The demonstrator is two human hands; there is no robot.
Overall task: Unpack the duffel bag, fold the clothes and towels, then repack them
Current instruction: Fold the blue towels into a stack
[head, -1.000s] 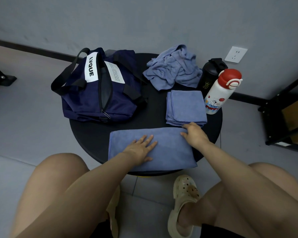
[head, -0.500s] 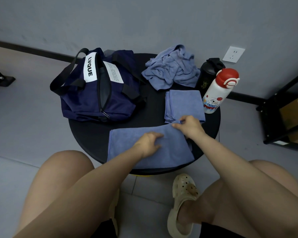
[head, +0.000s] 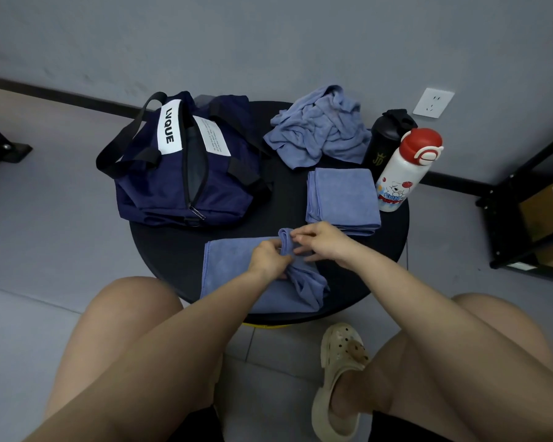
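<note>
Blue towel (head: 237,275) lies on the round black table (head: 160,247), near edge, in front of the navy duffel bag (head: 173,183). Left hand (head: 268,260) and right hand (head: 323,240) both pinch its bunched right end, grip closed on cloth. Folded towel (head: 342,199) sits right of the bag, crumpled towel (head: 320,129) behind it.

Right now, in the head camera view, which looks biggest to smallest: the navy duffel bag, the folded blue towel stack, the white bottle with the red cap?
1. Navy duffel bag.
2. Folded blue towel stack.
3. White bottle with red cap.
</note>
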